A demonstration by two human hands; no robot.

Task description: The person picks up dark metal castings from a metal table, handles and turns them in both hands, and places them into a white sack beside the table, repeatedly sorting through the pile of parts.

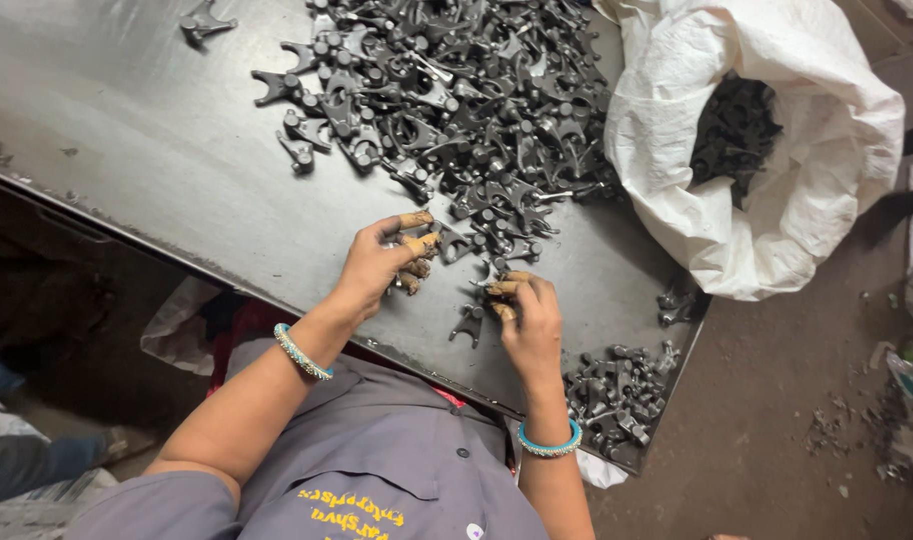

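Single head-worn view, looking steeply down past the wearer's grey shirt front onto a dark grey sheet-metal table (pixel 146 150) that runs diagonally across frame. Close range: left hand (pixel 376 262) and right hand (pixel 529 325) sit near centre, within arm's reach. Top edge crops a heap of dark forged metal fork-shaped parts (pixel 456 90); right side takes in a white woven plastic sack (pixel 676 150) and bare floor.

Likely a workshop: heaped dark metal parts (pixel 456 100), steel table (pixel 156 150), white sack (pixel 776 210)
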